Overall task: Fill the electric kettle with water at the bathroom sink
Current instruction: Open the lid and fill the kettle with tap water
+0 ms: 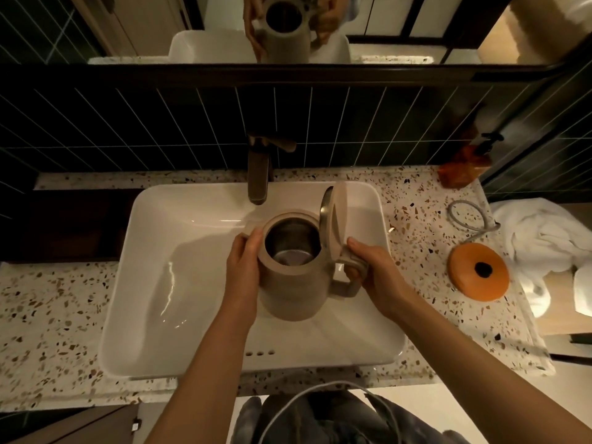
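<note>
A beige electric kettle is held upright over the white sink basin, its lid flipped open to the right and its steel inside showing. My left hand grips the kettle's body on the left side near the rim. My right hand is wrapped around the handle on the right. The faucet spout ends just behind and left of the kettle's opening. No water is running from it.
The kettle's round orange base lies on the speckled countertop to the right, its grey cord coiled behind it. White towels sit at the far right. An orange soap dispenser stands at the back right by the tiled wall.
</note>
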Motion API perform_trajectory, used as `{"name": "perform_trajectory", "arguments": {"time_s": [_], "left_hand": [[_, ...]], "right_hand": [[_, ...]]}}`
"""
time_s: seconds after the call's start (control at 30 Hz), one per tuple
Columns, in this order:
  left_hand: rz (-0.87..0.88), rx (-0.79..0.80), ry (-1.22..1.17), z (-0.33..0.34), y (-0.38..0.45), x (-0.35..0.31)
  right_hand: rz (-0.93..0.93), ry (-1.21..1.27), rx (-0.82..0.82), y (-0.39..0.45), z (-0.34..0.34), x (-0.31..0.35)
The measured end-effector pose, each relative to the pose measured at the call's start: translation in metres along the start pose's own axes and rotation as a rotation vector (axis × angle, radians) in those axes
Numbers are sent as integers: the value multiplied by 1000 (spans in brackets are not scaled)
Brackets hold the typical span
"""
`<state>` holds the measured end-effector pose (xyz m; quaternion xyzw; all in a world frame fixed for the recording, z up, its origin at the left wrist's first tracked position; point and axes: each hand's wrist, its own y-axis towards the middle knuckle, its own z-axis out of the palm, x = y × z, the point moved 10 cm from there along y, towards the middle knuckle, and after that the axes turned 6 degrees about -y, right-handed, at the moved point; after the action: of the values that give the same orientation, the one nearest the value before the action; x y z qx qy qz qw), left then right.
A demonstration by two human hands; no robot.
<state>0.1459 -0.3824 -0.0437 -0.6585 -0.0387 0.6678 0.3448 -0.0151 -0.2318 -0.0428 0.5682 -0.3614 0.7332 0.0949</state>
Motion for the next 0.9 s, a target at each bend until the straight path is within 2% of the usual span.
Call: {"name": "perform_trajectory", "arguments": {"time_s": [0.17, 0.33, 0.53, 0.7, 0.9], "left_hand": [[-199, -28, -76, -9, 41, 14], [-307, -69, -78, -15, 66, 17], [-295, -167, -163, -36, 105, 13], [-215, -89, -227, -28, 118, 6], [-169, -80, -236, -32, 127, 10]], "right_hand": [[156, -33, -27, 33, 13, -12], [279, -15, -20, 64, 30, -19], [270, -123, 22, 102, 53, -14], [196, -168, -8, 113, 46, -15], [149, -186, -38, 122, 42, -23]]}}
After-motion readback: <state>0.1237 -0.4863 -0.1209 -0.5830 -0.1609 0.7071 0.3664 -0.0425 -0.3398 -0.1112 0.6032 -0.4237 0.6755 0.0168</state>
